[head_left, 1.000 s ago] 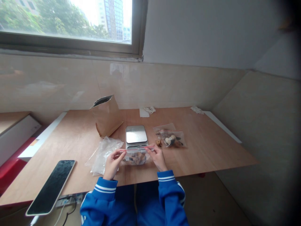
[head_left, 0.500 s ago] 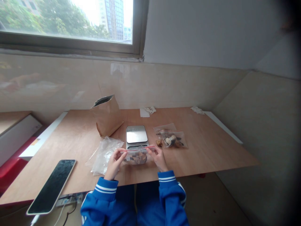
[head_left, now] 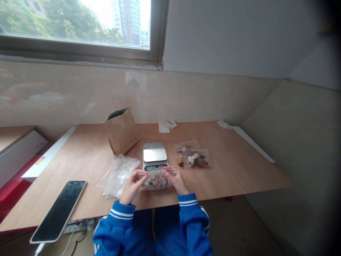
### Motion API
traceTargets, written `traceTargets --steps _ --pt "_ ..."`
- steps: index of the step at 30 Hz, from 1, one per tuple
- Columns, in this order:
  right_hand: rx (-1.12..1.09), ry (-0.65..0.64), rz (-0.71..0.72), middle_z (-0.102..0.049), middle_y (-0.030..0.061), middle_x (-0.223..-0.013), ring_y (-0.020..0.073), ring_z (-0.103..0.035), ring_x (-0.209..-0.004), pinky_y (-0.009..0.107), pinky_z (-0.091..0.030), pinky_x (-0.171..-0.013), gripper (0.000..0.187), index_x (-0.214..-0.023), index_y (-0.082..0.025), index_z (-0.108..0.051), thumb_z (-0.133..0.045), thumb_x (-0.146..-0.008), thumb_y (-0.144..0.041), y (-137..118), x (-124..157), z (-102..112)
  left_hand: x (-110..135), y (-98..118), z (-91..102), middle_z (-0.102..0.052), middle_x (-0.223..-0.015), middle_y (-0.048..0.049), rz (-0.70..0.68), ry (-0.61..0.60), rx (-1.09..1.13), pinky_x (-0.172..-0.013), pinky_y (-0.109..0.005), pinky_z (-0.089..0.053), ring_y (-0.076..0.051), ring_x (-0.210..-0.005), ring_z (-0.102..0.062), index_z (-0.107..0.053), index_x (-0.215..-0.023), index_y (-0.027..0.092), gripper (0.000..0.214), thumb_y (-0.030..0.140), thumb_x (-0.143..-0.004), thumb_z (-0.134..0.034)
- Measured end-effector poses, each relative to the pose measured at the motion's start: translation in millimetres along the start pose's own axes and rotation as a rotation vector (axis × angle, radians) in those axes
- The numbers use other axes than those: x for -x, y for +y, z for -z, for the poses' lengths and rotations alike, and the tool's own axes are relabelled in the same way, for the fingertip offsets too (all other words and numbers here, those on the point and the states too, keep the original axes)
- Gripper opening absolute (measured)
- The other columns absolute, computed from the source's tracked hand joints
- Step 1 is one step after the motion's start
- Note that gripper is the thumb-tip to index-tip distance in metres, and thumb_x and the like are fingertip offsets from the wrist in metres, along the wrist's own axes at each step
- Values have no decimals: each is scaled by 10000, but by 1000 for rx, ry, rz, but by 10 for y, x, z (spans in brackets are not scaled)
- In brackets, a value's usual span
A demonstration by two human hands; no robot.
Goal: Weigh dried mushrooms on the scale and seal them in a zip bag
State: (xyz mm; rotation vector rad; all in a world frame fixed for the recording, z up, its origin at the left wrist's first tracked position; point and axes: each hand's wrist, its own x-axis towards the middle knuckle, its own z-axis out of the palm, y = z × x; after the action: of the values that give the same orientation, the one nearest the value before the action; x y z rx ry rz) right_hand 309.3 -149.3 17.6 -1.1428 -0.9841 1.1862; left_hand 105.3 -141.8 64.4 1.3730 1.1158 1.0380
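Note:
My left hand (head_left: 132, 185) and my right hand (head_left: 174, 180) both pinch the red zip strip of a small clear bag (head_left: 157, 179) with brown pieces inside. I hold the bag just above the wooden table (head_left: 234, 167), in front of a small kitchen scale (head_left: 154, 153). Each hand's fingers are closed on one end of the bag's top edge. Blue sleeves with white stripes cover my wrists.
A brown paper bag (head_left: 121, 131) stands open behind the scale. Empty clear bags (head_left: 117, 174) lie at my left. Two filled zip bags (head_left: 193, 155) lie right of the scale. A phone (head_left: 59, 210) rests at the left front edge. Paper scraps (head_left: 167, 125) sit by the wall.
My hands have come a little closer together along the bag's zip, and the bag has sunk slightly toward the table.

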Motion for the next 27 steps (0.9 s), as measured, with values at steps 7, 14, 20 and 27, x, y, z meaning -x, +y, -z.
traceTargets --steps 7,14,20,27 --pt "21 2 47 -723 59 -837 207 -667 -838 330 -518 -811 258 -818 -167 -712 -727 -702 -396 -21 5 -27 -4 -51 -23 -699 -852 -48 52 1 24 -795 -301 -501 -196 -844 -645 -678 -861 158 254 383 -744 -670" --pt "38 0 90 -701 36 -792 185 -648 -794 297 -512 -761 202 -779 -178 -720 -715 -718 -370 -88 34 -45 -7 -103 -21 -698 -860 -64 35 48 45 -816 -315 -499 -209 -866 -643 -687 -848 148 243 359 -728 -692" --pt "49 -9 137 -644 1 -722 143 -608 -713 245 -490 -671 160 -736 -178 -695 -707 -731 -338 -113 42 -38 1 -89 -38 -689 -833 -59 64 72 99 -811 -318 -504 -205 -848 -638 -689 -813 138 237 346 -703 -714" --pt "25 -19 112 -670 24 -773 175 -626 -780 278 -506 -734 201 -740 -181 -706 -716 -714 -380 -123 44 -44 13 -26 -53 -686 -825 -49 54 77 72 -812 -329 -505 -206 -848 -633 -682 -815 149 238 366 -717 -692"
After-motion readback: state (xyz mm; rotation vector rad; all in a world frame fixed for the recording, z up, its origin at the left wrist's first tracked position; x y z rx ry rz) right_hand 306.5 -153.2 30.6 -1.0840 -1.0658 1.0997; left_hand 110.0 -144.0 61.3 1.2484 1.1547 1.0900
